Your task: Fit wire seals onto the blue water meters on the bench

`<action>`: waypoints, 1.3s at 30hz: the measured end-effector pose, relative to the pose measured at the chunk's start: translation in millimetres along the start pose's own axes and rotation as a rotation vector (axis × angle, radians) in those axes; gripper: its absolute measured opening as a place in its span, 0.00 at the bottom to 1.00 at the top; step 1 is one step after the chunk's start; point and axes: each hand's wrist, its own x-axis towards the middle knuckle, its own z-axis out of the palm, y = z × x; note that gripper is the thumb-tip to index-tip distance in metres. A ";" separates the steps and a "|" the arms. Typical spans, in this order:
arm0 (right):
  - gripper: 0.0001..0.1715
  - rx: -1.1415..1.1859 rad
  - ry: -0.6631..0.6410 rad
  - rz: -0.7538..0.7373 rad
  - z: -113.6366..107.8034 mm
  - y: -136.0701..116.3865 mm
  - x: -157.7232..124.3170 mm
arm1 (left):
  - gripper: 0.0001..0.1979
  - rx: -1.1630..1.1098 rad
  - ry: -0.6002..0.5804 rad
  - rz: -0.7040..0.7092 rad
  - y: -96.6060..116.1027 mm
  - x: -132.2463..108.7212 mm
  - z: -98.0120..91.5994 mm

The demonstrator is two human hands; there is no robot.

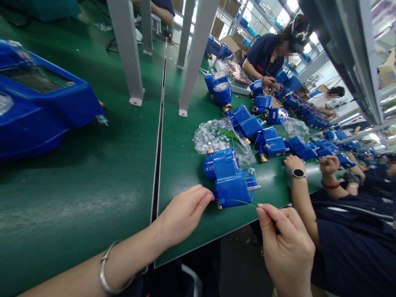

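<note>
A blue water meter (232, 190) with brass fittings lies on the green workbench (123, 177), close to its front edge. My right hand (289, 243) pinches a thin green wire (239, 201) between thumb and forefinger. From there the wire runs left across the meter's near side. At the meter's lower left corner is my left hand (182, 210), its fingertips pressed together; whatever is between them is hidden. A small pale blue tag (251, 170) shows at the meter's right side, above a short metallic stem (254, 188).
Behind the meter lies a clear plastic bag (213, 134) of pale blue tags and green wires. More blue meters (272, 142) line the bench to the right. Grey posts (194, 57) stand at the back. A large blue housing (46, 103) sits left. A co-worker's hand (293, 163) is at right.
</note>
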 end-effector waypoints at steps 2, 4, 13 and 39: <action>0.07 0.011 -0.005 -0.001 0.3 -0.5 -0.2 | 0.16 0.001 0.000 -0.002 0.4 0.1 -0.1; 0.07 0.020 -0.013 -0.005 0.5 -1.2 -0.2 | 0.16 -0.004 -0.003 -0.009 0.6 0.0 -0.1; 0.10 -0.001 -0.130 0.012 10.9 -7.1 -1.9 | 0.12 -0.044 0.038 0.070 -2.3 -1.9 5.1; 0.09 0.819 -0.141 0.648 35.6 -8.7 -59.3 | 0.09 -0.622 -0.550 -0.020 18.0 -17.9 -31.0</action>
